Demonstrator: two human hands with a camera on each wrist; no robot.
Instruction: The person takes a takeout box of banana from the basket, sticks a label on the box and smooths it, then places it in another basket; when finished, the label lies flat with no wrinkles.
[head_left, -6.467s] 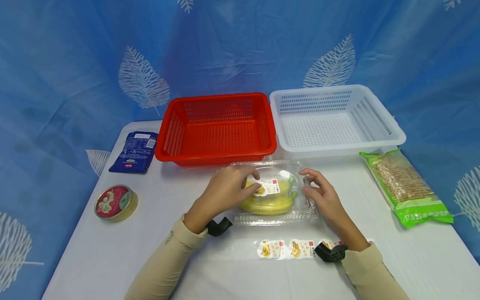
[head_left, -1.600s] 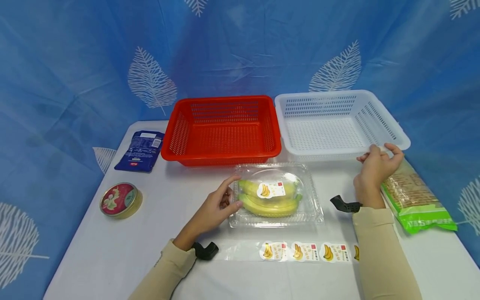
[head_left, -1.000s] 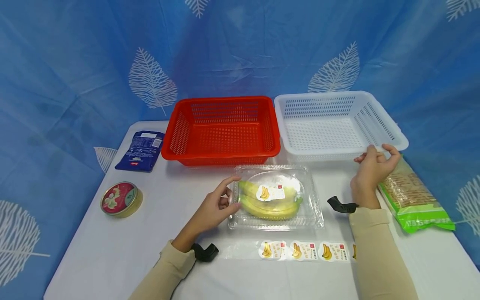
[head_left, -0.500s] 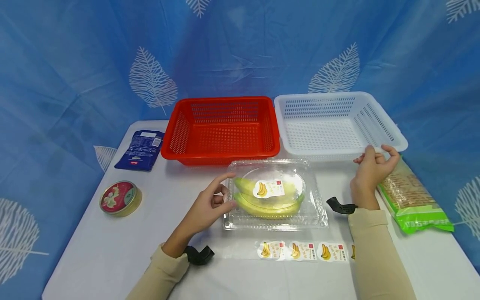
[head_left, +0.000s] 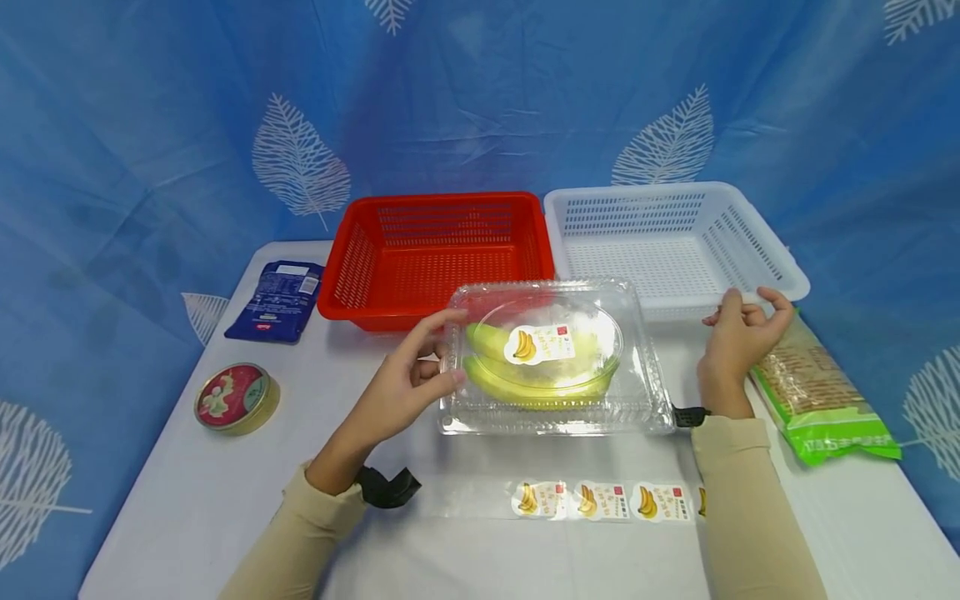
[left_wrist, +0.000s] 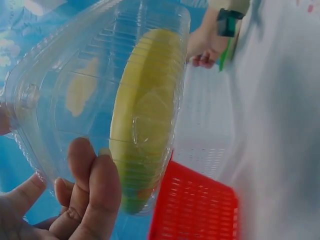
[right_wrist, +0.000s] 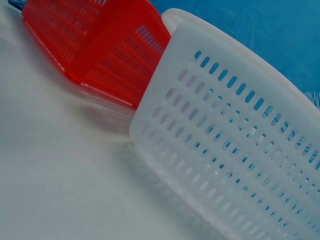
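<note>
My left hand (head_left: 397, 379) grips the left side of a clear plastic clamshell box (head_left: 647, 392) and holds it above the table. Yellow-green bananas (head_left: 536, 390) lie inside, and a banana sticker (head_left: 553, 344) is on the lid. In the left wrist view, curled fingers (left_wrist: 102, 195) press against the clear box (left_wrist: 37, 107), with a banana (left_wrist: 150, 110) behind its ribbed wall. My right hand (head_left: 738, 342) holds the front rim of the white basket (head_left: 637, 250) near its right corner. The right wrist view shows the white basket (right_wrist: 225, 120) but not the hand.
A red basket (head_left: 352, 287) stands left of the white one. A blue pouch (head_left: 273, 302) and round tin (head_left: 236, 400) lie at left. A green-edged food bag (head_left: 825, 392) lies at right. A strip of banana stickers (head_left: 600, 502) runs along the front.
Both hands were at the box earlier; the right then went to the white basket and stays there. The left hand has raised the banana box off the table, towards the red basket.
</note>
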